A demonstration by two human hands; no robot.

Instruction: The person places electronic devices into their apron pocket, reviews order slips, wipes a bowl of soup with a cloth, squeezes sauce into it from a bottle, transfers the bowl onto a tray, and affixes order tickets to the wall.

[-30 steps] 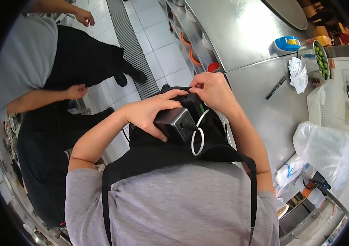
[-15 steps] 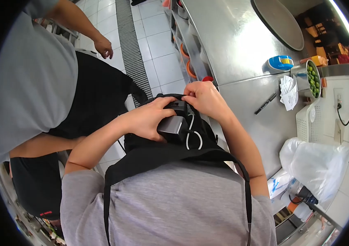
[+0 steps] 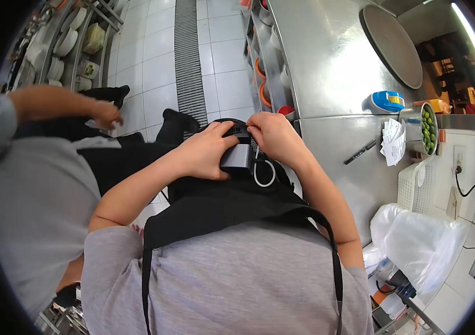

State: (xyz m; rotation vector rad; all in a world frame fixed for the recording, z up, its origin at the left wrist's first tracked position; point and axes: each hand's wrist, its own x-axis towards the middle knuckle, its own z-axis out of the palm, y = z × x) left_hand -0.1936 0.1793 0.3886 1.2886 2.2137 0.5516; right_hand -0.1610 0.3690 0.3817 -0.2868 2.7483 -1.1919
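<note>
Apron [image 3: 215, 215] worn over shirt [image 3: 248, 279]. Box [image 3: 236, 157] held at the waist, against the apron, thumb and fingers of left hand [image 3: 206, 151] wrapped about it. Cable [image 3: 274, 174] looped just beside it. Right hand's [image 3: 275, 137] fingertips pinched together just beyond the box; what is gripped cannot be told. Pen [image 3: 360, 152], receipts [image 3: 393, 142] and dispenser [image 3: 387, 103] set on counter [image 3: 329, 131] at right; tray [image 3: 392, 47] seen farther off.

Bright scene, white glare on the steel counter [image 3: 326, 134], fisheye bend, black corners, a co-worker's blurred forearm [image 3: 53, 103].
</note>
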